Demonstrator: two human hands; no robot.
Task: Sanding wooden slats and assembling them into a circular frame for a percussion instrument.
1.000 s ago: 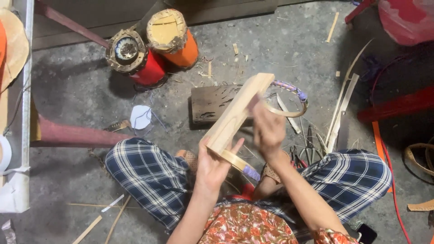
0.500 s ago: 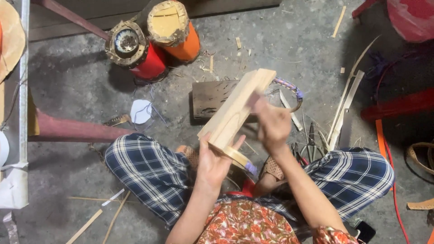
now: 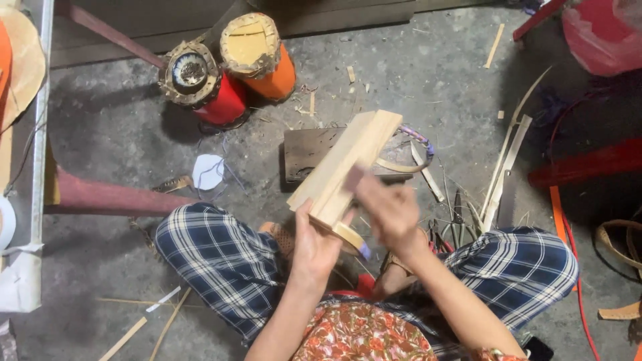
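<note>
The right hand is blurring badly, so its fingers and grip are not readable. The left hand is covering the lower end of the wooden block, which is hiding part of the bamboo strip loop. At two o'clock the red plastic bag is running off the edge. At nine o'clock the white roll is being cut off.

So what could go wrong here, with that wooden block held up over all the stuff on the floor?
1. The left hand grips the block only at its lower end, so it might slip and drop on the person's legs.
2. The right hand is blurred against the block; fingers could get scraped or pinched.
3. The bent strip looped around the block could spring loose, and the pliers lie close to the knee.
</note>
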